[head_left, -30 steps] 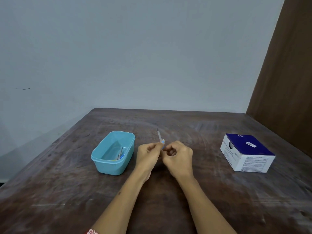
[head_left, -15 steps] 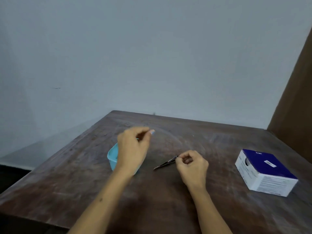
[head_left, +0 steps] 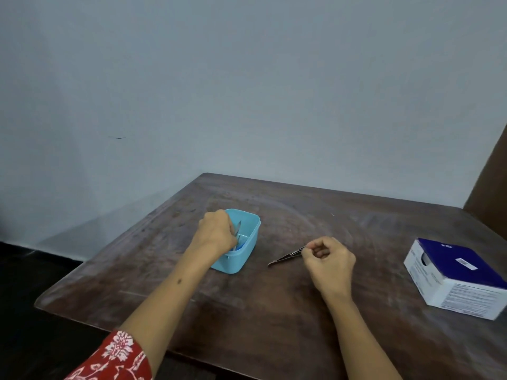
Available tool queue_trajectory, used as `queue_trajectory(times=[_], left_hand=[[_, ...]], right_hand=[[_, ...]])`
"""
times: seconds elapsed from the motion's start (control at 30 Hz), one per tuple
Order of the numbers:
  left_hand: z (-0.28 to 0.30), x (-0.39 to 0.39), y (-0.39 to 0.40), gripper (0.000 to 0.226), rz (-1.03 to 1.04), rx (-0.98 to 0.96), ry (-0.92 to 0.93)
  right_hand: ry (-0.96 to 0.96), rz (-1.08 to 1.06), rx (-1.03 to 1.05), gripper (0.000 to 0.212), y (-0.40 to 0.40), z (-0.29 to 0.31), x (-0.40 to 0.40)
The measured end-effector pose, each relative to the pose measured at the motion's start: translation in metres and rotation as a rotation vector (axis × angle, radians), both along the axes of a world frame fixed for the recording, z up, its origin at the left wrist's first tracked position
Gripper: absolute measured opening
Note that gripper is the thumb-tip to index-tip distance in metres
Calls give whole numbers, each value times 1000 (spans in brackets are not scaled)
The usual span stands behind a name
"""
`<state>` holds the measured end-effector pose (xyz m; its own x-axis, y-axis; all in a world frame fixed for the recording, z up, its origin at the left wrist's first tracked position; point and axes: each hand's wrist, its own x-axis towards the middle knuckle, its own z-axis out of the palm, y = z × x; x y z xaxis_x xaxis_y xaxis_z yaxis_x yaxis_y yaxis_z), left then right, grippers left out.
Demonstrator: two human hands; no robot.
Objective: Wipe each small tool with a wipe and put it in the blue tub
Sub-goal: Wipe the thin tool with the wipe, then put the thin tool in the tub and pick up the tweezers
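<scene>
The blue tub (head_left: 248,252) stands on the dark wooden table (head_left: 274,311), left of centre. My left hand (head_left: 215,235) reaches over the tub's near-left rim, fingers closed on a thin metal tool (head_left: 238,228) with a blue end that points into the tub. Other tools lie in the tub, mostly hidden by the hand. To the right, my right hand (head_left: 327,260) pinches the upper end of metal tweezers (head_left: 286,257), whose tip rests on the table. I cannot make out a wipe in either hand.
A white and dark-blue box (head_left: 455,278) sits near the table's right edge. The pale wall stands behind the table; a brown panel (head_left: 491,193) rises at the far right. The table's left corner (head_left: 41,303) drops to a dark floor.
My left hand carried the thin tool from the middle of the table leftward and down into the tub. My right hand took hold of the tweezers and stays there. The view shifted left.
</scene>
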<state>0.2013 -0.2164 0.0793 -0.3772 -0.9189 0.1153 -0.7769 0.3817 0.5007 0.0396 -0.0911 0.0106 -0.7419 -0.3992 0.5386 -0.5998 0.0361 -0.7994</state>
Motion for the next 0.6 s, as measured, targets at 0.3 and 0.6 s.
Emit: queue_trajectory(times=[0.3, 0.6], left_hand=[[3, -4, -4, 20, 8, 1, -97], [2, -16, 29, 10, -118, -540, 134]], right_hand=[[-24, -27, -27, 14, 1, 2, 0], [-472, -147, -318, 23, 7, 11, -8]])
